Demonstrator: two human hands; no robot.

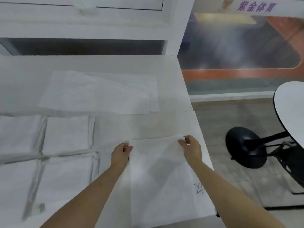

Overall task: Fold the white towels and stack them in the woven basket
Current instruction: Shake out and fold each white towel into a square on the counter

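On a white table [115, 66] beside a window, a person's left hand [120, 153] and right hand [191, 149] pinch the far corners of a white towel [161, 181] spread at the near edge, more towels [98, 92] lying beyond.

I see a white table [164, 125] carrying everything. On its far part lies a flat, unfolded white towel [102, 92]; at the left sit four folded white towels in clear wrappers [67, 134], two by two. Another thin white towel [158, 178] lies spread at the near right edge, beside a pen scribble [198, 189].
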